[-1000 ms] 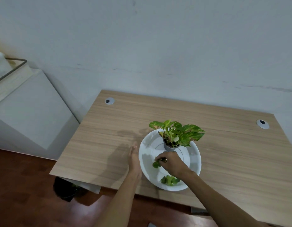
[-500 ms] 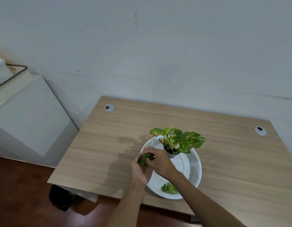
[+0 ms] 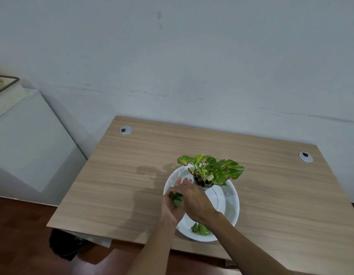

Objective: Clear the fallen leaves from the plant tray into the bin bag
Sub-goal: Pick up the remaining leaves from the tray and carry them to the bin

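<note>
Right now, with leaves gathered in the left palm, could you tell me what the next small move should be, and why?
Probably send the right hand back for the fallen leaves at the tray's near rim: the left hand already cups some leaves, and the bin bag sits under the table's left corner.

Counted on light wood-grain desk, one: round white plastic plant tray, one. Small potted plant with variegated green-yellow leaves, one. Round grey cable grommets, two: one at far left, one at far right. Loose green fallen leaves seen in two clusters: one between hands, one at tray's near edge; leaf number per cluster not countable. Bare hands, two: left, right. Black bin bag on floor, one.
</note>
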